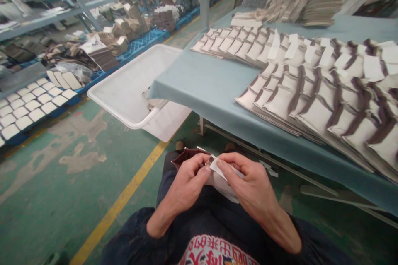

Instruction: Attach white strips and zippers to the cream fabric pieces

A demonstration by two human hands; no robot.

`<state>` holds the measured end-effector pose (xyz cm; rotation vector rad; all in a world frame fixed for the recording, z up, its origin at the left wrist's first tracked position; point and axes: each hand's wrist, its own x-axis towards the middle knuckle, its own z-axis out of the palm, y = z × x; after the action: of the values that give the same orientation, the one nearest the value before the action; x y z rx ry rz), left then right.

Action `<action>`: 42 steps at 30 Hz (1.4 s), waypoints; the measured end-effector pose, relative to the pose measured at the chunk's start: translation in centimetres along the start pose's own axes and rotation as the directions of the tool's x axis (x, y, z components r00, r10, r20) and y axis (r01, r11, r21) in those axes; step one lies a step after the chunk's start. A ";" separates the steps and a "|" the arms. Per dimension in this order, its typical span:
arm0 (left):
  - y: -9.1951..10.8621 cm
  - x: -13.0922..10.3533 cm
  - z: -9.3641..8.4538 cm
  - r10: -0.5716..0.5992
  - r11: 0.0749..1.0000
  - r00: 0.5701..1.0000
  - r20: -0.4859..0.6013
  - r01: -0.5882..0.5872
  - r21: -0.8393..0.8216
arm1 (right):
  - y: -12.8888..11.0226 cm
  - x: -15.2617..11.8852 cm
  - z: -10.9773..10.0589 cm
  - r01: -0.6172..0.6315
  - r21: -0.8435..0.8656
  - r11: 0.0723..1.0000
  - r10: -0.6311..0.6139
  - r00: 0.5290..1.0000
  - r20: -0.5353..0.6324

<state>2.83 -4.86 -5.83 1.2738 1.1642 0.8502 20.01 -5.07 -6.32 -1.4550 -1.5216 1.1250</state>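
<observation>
Above my lap, my left hand [188, 180] pinches the edge of a sewn fabric piece [222, 185], white on one side with a dark brown part [185, 156] sticking out to the left. My right hand [255, 180] is closed on the same piece from the other side, its thumb pressed on a small white flap [217, 168] near the edge. The two sets of fingertips almost meet there. Whether the flap is loose or stitched on, I cannot tell. My fingers hide much of the piece.
A table with a blue-green cloth [192, 76] bears overlapping rows of white and brown fabric pieces [314, 95] and a stack of beige pieces [323, 2]. A white plastic tub [124, 78] stands by its corner. Loaded blue pallets [149, 37] line the left.
</observation>
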 end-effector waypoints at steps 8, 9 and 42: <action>-0.9 -0.1 0.0 0.008 1.000 1.000 -0.012 -0.009 -0.021 | 0.6 -0.2 0.7 -0.129 0.010 0.992 0.129 0.991 -0.018; -1.0 -0.1 -0.1 0.002 1.000 1.000 -0.013 -0.003 -0.026 | 0.6 -0.2 0.8 -0.144 0.020 0.989 0.144 0.990 -0.001; -3.6 0.3 0.1 -0.153 0.962 0.986 -0.066 0.134 -0.236 | 1.1 -0.1 2.4 -0.183 0.094 0.979 0.193 0.976 -0.104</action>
<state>2.49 -5.17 -9.45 0.9596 1.1714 0.9089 18.11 -5.43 -8.15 -1.6026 -1.2644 1.1812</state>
